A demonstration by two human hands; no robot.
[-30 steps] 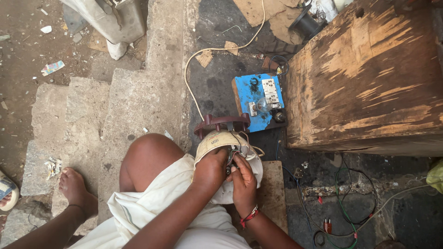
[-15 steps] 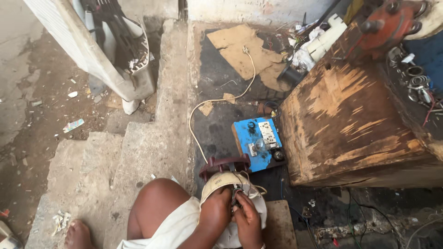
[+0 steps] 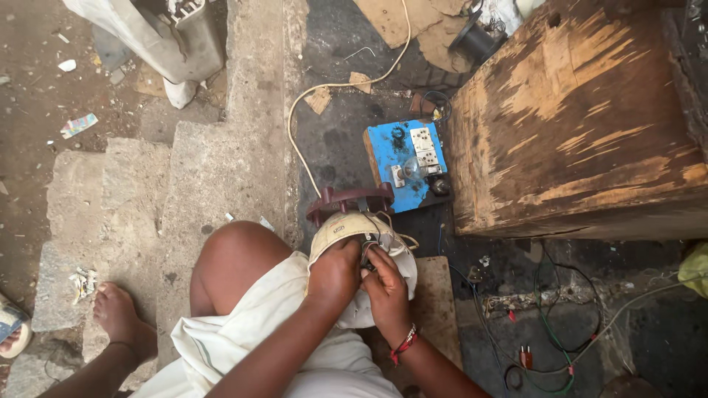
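Far left: a bare foot point(image 3: 122, 317) rests on the concrete step point(image 3: 110, 214), w/ scraps of litter point(image 3: 77, 125) on the dirt beyond. Top left, a pale metal post point(image 3: 158, 37) stands on the ground.

Centre: bare knee point(image 3: 236, 258) bent up, white cloth point(image 3: 258, 332) draped over the lap. Left hand point(image 3: 335, 276) is clamped on the side of a cream-coloured round casing point(image 3: 343, 228) that sits on the lap, just in front of a dark red bracket point(image 3: 350, 200) on the floor. Right hand point(image 3: 385, 289) is right beside the left, fingers pinched together at a small bundle of thin wires point(image 3: 372, 247) coming out of the casing's open side; what exactly the fingertips hold is too small to tell. Red-and-white bead bracelet point(image 3: 404, 343) on the right wrist.

Just past the bracket, a blue board point(image 3: 394, 158) w/ white sockets and a switch lies flat on the dark floor; a white cable point(image 3: 324, 92) loops away from that area toward the top.

Right: a big worn wooden box point(image 3: 590, 118) stands next to the blue board. Below it, green and black wires point(image 3: 553, 339) tangle across the floor, w/ a small red plug point(image 3: 525, 357) among them.
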